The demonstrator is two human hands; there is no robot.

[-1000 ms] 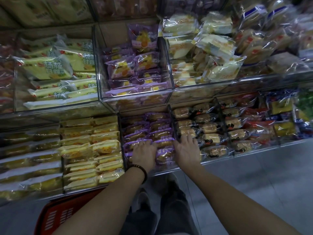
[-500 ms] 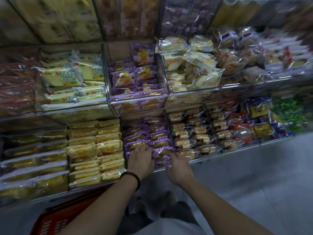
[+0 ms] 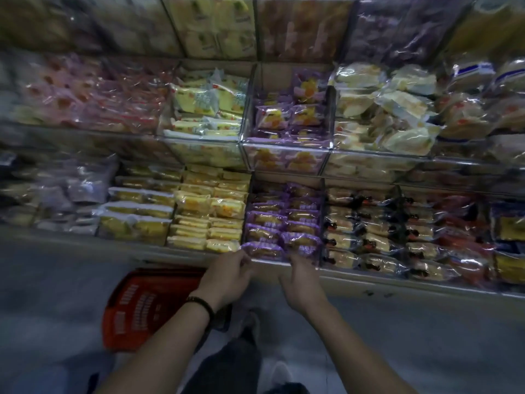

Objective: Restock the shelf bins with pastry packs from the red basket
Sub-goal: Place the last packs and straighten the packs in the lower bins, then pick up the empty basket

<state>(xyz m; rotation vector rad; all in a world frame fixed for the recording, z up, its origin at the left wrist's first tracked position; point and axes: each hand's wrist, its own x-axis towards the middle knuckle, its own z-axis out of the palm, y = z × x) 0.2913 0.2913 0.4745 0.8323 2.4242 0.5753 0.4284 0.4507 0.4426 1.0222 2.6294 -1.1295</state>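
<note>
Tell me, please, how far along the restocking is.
Done: the purple pastry bin looks full to its front. In hand: left hand and right hand are at the front purple pack; grip too blurred to tell. Left: the red basket stands on the floor; its contents are unclear.

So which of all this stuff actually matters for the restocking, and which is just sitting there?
In the job: red basket; purple pastry packs in the lower bin; left hand and right hand at that bin's front edge.
Just there: yellow packs beside them; upper-shelf bins.
</note>
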